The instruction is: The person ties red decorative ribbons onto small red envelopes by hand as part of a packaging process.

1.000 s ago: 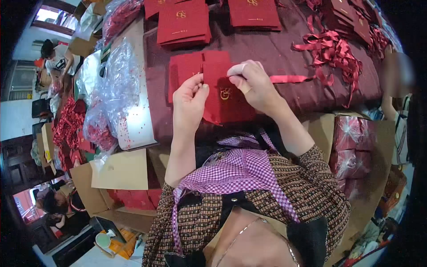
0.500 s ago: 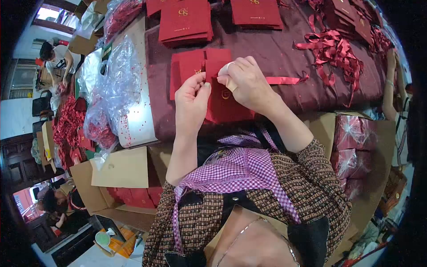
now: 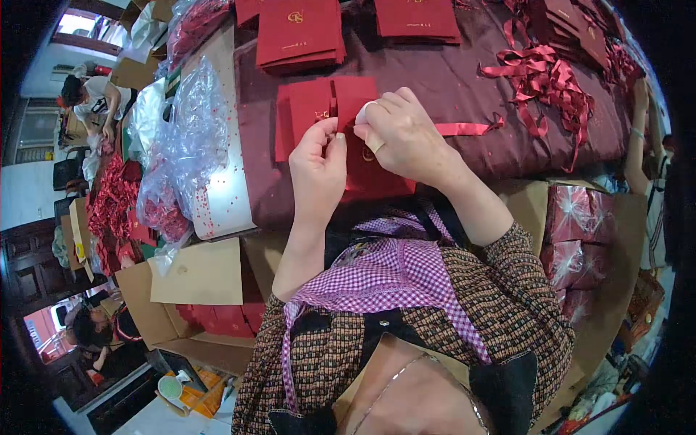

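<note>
Red paper bags or sleeves [image 3: 293, 109] with gold lettering lie on the dark red cloth in front of me, one overlapping another. My left hand [image 3: 319, 161] is closed, thumb and forefinger pinching at the bag's edge beside a dark slit. On the right, my right hand [image 3: 402, 134] is curled shut over the other red piece [image 3: 359, 88], with white and tan wraps on its fingers. A red ribbon [image 3: 464, 130] runs out to the right from beneath that hand. What lies inside its fingers is mostly hidden.
Stacks of red bags [image 3: 301, 32] stand at the far side, beside a heap of red ribbons [image 3: 547, 83]. Clear plastic bags [image 3: 192, 138] lie on the left. Open cartons [image 3: 196, 272] hold red packs below. Other people [image 3: 101, 101] are at the left and right edges.
My left hand has shifted slightly right and down. The right hand has tilted a little and stays over the red piece. The bags have barely moved.
</note>
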Available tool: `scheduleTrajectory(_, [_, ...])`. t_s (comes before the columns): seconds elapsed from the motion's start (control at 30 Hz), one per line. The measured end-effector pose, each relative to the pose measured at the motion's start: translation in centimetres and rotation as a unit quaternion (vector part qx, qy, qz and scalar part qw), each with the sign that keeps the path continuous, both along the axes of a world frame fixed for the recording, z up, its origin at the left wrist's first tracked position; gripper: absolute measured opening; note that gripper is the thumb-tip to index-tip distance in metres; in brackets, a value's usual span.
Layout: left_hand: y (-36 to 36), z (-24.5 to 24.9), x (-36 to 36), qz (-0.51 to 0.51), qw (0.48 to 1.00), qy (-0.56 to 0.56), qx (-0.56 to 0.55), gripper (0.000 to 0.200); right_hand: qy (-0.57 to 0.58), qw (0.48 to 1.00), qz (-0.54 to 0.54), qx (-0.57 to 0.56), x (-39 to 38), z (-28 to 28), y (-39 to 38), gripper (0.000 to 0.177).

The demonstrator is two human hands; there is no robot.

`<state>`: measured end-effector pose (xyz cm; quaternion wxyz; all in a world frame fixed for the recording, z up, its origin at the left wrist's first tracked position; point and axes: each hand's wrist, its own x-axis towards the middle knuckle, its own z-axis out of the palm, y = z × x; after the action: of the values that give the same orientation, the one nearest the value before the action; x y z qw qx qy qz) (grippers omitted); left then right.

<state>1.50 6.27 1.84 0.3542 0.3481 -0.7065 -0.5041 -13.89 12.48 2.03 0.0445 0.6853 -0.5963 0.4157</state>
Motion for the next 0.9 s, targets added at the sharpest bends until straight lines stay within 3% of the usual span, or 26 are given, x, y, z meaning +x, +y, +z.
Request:
scheduleTrajectory(0.13, [0.3,0.1,-0.3,0.007,0.997,-0.027,-0.073,0.022,-0.028,0.999,-0.008,0.035,0.0,0.4,-0.1,0.012])
scheduleTrajectory(0.23, [0.6,0.2,-0.5,0.012,0.98,-0.061,-0.19,0.021,-0.119,0.987,0.028,0.109,-0.4,1.2,-0.4,0.015])
scheduleTrajectory(0.3, [0.4,-0.1,-0.4,0.0,0.979,-0.052,-0.197,0.021,-0.198,0.958,0.023,0.208,-0.7,2.1,-0.5,0.018])
scheduleTrajectory(0.37, [0.2,0.4,-0.4,-0.011,0.978,-0.036,-0.207,0.021,-0.162,0.97,0.027,0.181,-1.1,1.6,-0.9,0.019])
scheduleTrajectory(0.43, [0.1,1.6,-0.1,-0.044,0.988,-0.03,-0.144,0.021,-0.154,0.973,0.071,0.155,-1.9,1.6,-0.7,0.02])
scheduleTrajectory(0.5, [-0.4,1.4,0.5,-0.091,0.993,-0.02,-0.069,0.023,-0.181,0.955,0.096,0.216,-2.8,1.8,-0.3,0.023])
scheduleTrajectory(0.63, [-1.1,1.9,0.2,-0.127,0.971,-0.039,-0.197,0.025,-0.178,0.954,0.121,0.207,-3.0,2.9,0.1,0.026])
scheduleTrajectory(0.67, [-1.1,1.4,0.1,-0.119,0.966,-0.026,-0.228,0.024,-0.172,0.957,0.116,0.205,-3.0,2.7,0.0,0.017])
scheduleTrajectory(0.77, [-0.8,1.5,-0.2,-0.099,0.969,-0.016,-0.227,0.016,-0.159,0.952,0.081,0.248,-2.7,3.6,0.5,0.016])
scheduleTrajectory(0.9, [-0.8,1.0,-0.4,-0.093,0.98,0.01,-0.176,0.015,-0.187,0.953,0.11,0.211,-3.1,2.5,0.6,0.019])
